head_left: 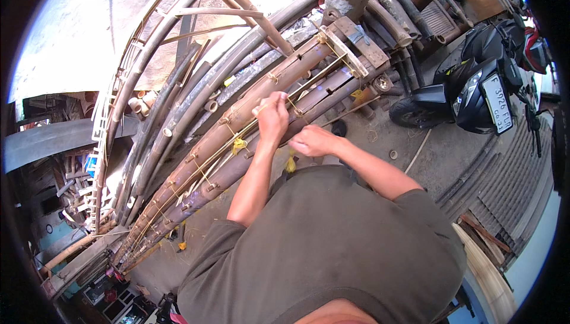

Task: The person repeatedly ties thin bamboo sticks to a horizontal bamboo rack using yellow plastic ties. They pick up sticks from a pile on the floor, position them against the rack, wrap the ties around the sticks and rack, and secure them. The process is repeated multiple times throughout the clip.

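Bamboo: upper pole (243,105) and lower pole (230,171), side by side with a gap between, running from about 8 o'clock to 1 o'clock. Stiff and kinda hefty, I'd reckon, with smooth skin that'd slide under sweaty palms. I'd lift from underneath, near both ends.
Left hand (272,113): my fingers are curled almost into a fist, just off centre toward 11 o'clock, up over the gap. Can't tell if there's a strand pinched in there.
Right hand (312,141): folded closed too, just off centre toward 3 o'clock, near the lower pole. Can't tell what that grip has, if anything.
Cord (320,76): thin yellowish line along the gap, heading up toward 1 o'clock. Might be a split strip, hard to say. Looks light and bendy, so fingertip pinch, no yanking.
Pegs (273,78): small stubs dotted along the poles. I'd treat them as snappable, def not handles.
End bar (344,52): pale wood across the poles at 1 o'clock. Seems rigid, so a decent spot to steady things.
Yellow tufts (238,145): one toward 9 o'clock, another toward 6. Probably soft and near weightless.
Motorbike (481,95): dark, parked between 2 and 3 o'clock, well apart from the poles.
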A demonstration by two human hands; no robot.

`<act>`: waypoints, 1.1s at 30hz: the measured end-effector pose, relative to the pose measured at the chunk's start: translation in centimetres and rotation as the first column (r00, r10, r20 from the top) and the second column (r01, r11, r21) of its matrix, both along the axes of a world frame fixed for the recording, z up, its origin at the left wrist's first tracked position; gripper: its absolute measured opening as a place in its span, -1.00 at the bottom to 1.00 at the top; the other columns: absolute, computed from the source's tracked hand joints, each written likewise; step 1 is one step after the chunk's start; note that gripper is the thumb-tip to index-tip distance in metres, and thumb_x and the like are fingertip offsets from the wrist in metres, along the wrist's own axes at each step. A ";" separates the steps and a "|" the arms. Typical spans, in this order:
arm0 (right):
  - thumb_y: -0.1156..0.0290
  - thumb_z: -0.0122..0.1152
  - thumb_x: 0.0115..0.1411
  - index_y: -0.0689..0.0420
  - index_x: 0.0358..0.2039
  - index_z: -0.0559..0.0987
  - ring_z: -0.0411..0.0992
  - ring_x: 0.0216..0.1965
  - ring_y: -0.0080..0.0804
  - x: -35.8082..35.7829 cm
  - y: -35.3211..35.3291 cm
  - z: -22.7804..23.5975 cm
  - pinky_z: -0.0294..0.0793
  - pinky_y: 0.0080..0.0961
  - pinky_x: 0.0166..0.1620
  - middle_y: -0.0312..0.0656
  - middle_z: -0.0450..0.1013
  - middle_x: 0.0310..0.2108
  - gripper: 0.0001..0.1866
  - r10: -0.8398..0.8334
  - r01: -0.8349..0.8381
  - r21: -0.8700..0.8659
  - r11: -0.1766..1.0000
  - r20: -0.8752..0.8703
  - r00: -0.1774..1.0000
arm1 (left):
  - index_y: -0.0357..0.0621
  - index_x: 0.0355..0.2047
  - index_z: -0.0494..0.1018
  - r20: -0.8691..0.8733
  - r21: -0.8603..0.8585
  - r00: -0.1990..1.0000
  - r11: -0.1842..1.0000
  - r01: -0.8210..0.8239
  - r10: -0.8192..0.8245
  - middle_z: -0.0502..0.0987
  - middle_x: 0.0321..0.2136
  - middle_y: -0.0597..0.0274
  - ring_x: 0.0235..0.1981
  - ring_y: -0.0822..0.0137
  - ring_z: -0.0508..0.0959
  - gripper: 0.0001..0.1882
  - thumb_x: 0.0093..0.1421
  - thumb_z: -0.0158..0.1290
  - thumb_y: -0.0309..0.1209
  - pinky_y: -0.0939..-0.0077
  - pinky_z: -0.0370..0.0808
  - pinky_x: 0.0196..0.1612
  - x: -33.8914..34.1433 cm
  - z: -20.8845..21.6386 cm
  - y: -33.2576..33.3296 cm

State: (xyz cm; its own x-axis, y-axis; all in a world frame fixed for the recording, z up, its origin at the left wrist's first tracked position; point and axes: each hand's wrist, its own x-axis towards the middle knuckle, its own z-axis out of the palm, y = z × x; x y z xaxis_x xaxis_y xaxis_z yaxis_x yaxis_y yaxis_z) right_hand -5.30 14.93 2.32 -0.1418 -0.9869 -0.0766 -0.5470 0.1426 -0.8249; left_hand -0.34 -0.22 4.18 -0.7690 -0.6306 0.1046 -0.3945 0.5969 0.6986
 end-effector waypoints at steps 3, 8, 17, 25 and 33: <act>0.19 0.01 0.20 0.19 -0.61 0.55 0.45 -0.47 0.16 0.0 -0.2 1.7 0.41 -0.01 -0.35 0.11 0.46 -0.56 -0.62 -0.001 -0.002 0.046 0.999 0.079 0.997 | -0.17 -0.27 0.57 -0.150 0.277 0.985 0.960 -0.038 0.082 0.60 -0.53 0.23 -0.50 0.51 0.49 -0.72 0.35 -0.10 -0.30 0.50 0.41 -0.37 -4.0 4.1 -3.6; 0.23 0.04 0.15 0.18 -0.61 0.54 0.43 -0.52 0.11 0.6 1.2 0.8 0.41 -0.04 -0.38 0.08 0.43 -0.63 -0.68 0.015 -0.017 -0.030 0.999 -0.075 0.997 | -0.20 -0.26 0.57 0.047 0.025 0.998 0.998 -0.054 0.052 0.60 -0.41 -0.10 -0.37 0.05 0.59 -0.69 0.29 -0.08 -0.25 0.20 0.47 -0.23 -9.5 -5.4 -13.3; 0.38 0.03 0.17 0.22 -0.09 0.50 0.46 -0.21 -0.32 -8.5 8.8 -5.9 0.44 -0.36 -0.06 -0.15 0.49 -0.27 -0.69 -0.690 0.621 0.302 0.723 0.294 0.661 | -0.20 -0.15 0.53 0.514 -0.121 0.837 0.950 0.289 -0.189 0.60 -0.24 -0.11 -0.17 -0.02 0.60 -0.69 0.19 0.04 -0.27 0.06 0.48 -0.04 -15.1 2.9 -4.3; 0.22 0.13 0.18 0.03 -0.07 0.42 0.27 -0.09 -0.37 -10.9 9.7 2.0 0.32 -0.34 0.10 -0.19 0.25 -0.14 -0.67 0.120 0.646 0.654 0.393 0.660 -0.742 | -0.07 -0.15 0.49 0.252 -0.050 0.956 0.985 0.166 -0.148 0.61 -0.32 -0.04 -0.23 -0.06 0.59 -0.79 0.25 -0.03 -0.35 0.04 0.29 -0.08 -14.0 -0.5 7.3; 0.24 -0.18 0.39 0.12 -0.39 0.43 0.39 -0.23 -0.45 -11.8 5.4 5.6 0.32 -0.37 -0.06 -0.19 0.48 -0.28 -0.70 -0.172 0.927 -0.160 0.340 0.958 0.228 | -0.09 -0.26 0.44 -0.012 -0.049 0.995 0.994 0.098 -0.099 0.57 -0.38 0.02 -0.28 -0.02 0.53 -0.86 0.21 0.04 -0.33 0.03 0.22 -0.17 -14.1 -5.9 7.4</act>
State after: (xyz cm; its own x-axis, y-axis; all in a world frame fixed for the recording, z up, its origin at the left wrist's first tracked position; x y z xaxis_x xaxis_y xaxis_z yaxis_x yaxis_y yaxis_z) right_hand -17.11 20.35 7.96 -0.9243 -0.3817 0.0034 0.2535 -0.6205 -0.7421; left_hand -14.43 7.22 -1.77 -0.8251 -0.5460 0.1450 -0.3222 0.6657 0.6731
